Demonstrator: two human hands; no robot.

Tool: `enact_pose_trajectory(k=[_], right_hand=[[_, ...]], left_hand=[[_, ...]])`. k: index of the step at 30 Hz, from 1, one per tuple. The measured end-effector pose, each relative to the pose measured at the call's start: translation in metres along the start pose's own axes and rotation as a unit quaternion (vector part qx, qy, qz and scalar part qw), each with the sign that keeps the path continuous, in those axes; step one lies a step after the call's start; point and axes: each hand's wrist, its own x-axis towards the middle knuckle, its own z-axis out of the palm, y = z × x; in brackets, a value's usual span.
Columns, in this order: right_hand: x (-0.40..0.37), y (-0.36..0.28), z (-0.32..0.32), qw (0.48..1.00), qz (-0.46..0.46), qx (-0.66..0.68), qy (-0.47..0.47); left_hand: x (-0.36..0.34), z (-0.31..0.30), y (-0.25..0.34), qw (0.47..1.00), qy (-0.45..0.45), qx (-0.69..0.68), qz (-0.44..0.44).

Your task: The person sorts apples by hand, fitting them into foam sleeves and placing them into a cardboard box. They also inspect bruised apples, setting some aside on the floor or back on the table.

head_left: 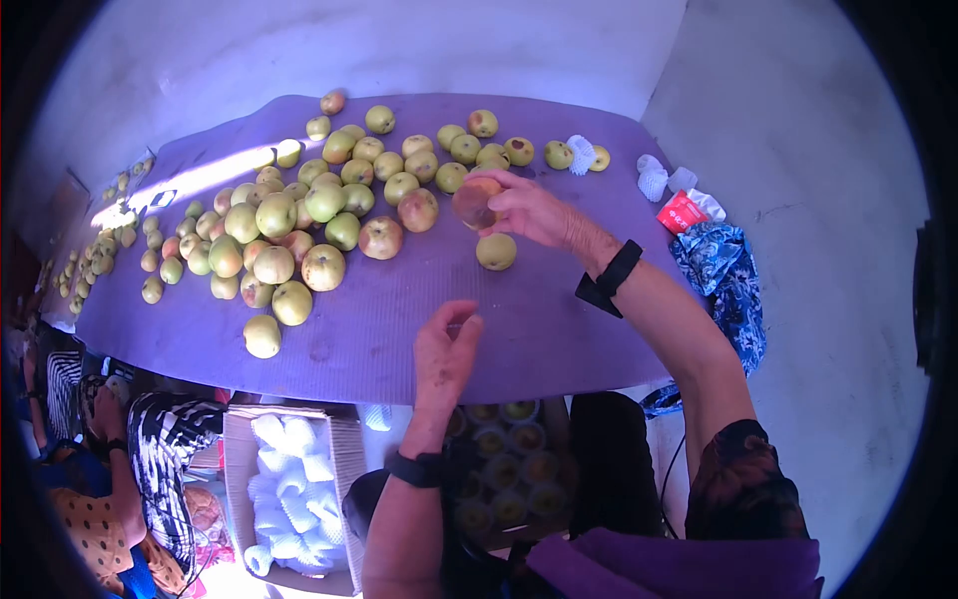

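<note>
My right hand (524,207) is closed round a reddish apple (473,203) above the right part of the purple table (389,334). Just below that apple, a yellow-green apple (496,252) rests on the table. My left hand (446,351) is held over the table's front edge, its fingers curled and the thumb apart, with nothing seen in it. A large group of green and reddish apples (324,201) spreads over the middle and left of the table, some with brown spots.
Below the table's front stand a box of white foam nets (351,469) and a box of netted apples (504,469). Foam nets (652,178), a red packet (681,213) and blue patterned cloth (714,262) lie right. Another person's hand (107,413) shows at lower left.
</note>
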Motion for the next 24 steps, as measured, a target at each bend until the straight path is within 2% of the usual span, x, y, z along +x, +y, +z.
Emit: enact_pose_trajectory(k=[1,4,7,11,13,15,16,17,19,24], right_hand=[[-0.009,-0.003,0.006,0.997,-0.010,0.081,-0.019],[-0.034,-0.004,0.010,0.987,-0.009,0.151,-0.056],[-0.067,-0.003,0.019,0.976,-0.001,0.214,-0.049],[-0.120,0.003,0.025,0.973,-0.011,0.231,-0.023],[-0.152,0.002,0.028,0.987,-0.014,0.160,-0.009],[-0.184,0.005,0.028,0.987,-0.006,0.158,0.018],[-0.199,0.006,0.028,0.988,0.001,0.151,0.031],[-0.214,0.007,0.026,0.987,-0.002,0.151,0.045],[-0.248,0.009,0.024,0.985,-0.002,0.161,0.069],[-0.321,0.011,0.034,0.969,-0.029,0.194,0.150]], left_hand=[[-0.002,0.001,0.000,1.000,-0.004,0.000,0.002],[-0.006,0.002,-0.001,0.999,-0.016,0.034,0.006],[-0.013,0.000,-0.004,0.995,-0.018,0.090,0.025],[-0.025,0.003,-0.005,0.989,-0.031,0.138,0.049],[-0.028,0.004,-0.010,0.986,-0.056,0.148,0.050],[-0.026,0.003,-0.019,0.971,-0.061,0.209,0.096],[-0.029,0.005,-0.014,0.971,-0.060,0.214,0.084],[-0.027,0.005,-0.016,0.970,-0.075,0.213,0.086],[-0.023,0.005,-0.024,0.959,-0.054,0.238,0.146],[-0.021,0.006,-0.034,0.951,-0.062,0.259,0.155]])
